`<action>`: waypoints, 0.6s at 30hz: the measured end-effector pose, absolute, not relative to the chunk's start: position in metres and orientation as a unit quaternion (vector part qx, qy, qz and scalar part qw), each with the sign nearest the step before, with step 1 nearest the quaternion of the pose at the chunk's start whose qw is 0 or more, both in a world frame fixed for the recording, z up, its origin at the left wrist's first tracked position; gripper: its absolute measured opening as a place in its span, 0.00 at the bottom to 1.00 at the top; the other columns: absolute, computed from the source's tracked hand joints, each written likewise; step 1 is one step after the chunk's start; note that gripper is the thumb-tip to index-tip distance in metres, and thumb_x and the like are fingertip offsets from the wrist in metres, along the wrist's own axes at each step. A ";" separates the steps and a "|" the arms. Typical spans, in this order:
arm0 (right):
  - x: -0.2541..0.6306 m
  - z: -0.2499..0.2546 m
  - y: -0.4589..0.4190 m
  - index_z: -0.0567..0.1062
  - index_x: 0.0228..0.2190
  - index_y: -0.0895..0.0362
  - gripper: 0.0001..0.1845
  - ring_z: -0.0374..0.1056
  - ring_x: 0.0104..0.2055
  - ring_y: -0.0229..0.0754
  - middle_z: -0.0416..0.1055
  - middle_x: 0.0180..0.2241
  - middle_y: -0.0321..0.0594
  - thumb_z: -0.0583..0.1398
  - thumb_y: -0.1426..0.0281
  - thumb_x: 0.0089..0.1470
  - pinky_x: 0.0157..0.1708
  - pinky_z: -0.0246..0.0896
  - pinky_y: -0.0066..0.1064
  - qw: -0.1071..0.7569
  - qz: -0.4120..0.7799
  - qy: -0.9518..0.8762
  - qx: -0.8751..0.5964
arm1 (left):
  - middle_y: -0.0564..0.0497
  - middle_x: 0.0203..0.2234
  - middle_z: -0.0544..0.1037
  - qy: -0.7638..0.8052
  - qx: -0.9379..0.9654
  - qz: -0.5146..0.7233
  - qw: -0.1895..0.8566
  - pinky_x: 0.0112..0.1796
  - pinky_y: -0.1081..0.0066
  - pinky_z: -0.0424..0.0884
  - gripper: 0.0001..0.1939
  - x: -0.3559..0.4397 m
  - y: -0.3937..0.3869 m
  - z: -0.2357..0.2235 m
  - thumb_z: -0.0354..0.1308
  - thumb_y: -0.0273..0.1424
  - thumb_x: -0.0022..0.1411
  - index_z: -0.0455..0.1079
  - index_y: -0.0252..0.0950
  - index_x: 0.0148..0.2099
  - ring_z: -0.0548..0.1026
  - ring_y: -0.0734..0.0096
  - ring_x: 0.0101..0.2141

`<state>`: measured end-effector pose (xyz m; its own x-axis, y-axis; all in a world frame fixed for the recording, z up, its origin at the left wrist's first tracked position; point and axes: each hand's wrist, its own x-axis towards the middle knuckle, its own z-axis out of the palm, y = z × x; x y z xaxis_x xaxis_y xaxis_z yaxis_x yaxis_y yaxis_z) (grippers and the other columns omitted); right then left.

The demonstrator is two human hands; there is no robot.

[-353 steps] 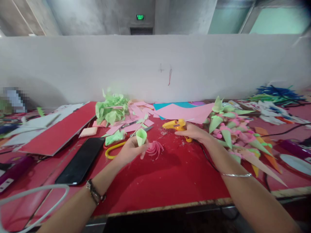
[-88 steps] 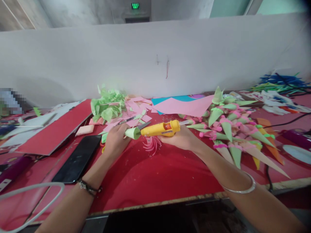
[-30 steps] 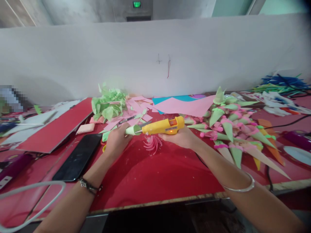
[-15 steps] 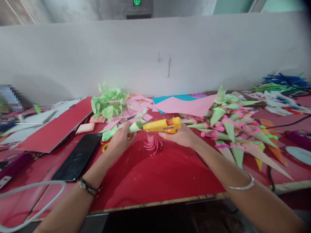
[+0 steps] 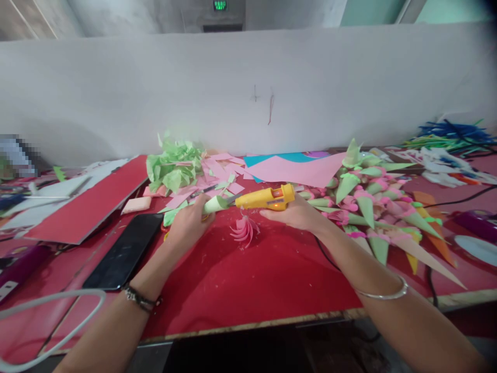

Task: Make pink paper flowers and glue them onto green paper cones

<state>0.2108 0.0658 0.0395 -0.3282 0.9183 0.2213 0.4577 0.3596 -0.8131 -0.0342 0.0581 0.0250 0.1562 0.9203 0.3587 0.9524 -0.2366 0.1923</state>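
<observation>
Head view: left hand [image 5: 194, 220] closed around green paper cone [image 5: 216, 204], near table centre; right hand [image 5: 297, 212] gripping yellow glue gun [image 5: 264, 199], nozzle beside cone opening; pink paper swirl [image 5: 244, 229] on red table [image 5: 252, 290], nearer.

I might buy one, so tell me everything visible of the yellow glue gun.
The yellow, plastic-looking glue gun is held roughly level above the red tabletop, the right hand around its handle. Its nozzle points at the open end of the pale green paper cone. Its side shows a reddish window and orange light.
</observation>
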 end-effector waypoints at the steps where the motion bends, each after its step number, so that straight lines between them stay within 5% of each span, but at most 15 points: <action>1: 0.213 0.040 0.067 0.73 0.32 0.57 0.14 0.69 0.31 0.40 0.73 0.29 0.37 0.61 0.66 0.40 0.27 0.65 0.29 0.352 0.313 -0.745 -0.472 | 0.48 0.29 0.75 -0.623 -0.753 -0.205 0.045 0.25 0.72 0.62 0.21 -0.034 0.059 0.025 0.49 0.35 0.54 0.58 0.36 0.50 0.73 0.61 0.28; 18: 0.237 0.027 0.092 0.73 0.32 0.57 0.14 0.70 0.34 0.47 0.73 0.31 0.44 0.61 0.65 0.40 0.31 0.63 0.32 0.230 0.227 -0.723 -0.611 | 0.44 0.35 0.74 -0.622 -0.749 -0.228 0.009 0.34 0.68 0.65 0.22 -0.036 0.062 0.020 0.47 0.31 0.53 0.58 0.34 0.51 0.73 0.58 0.37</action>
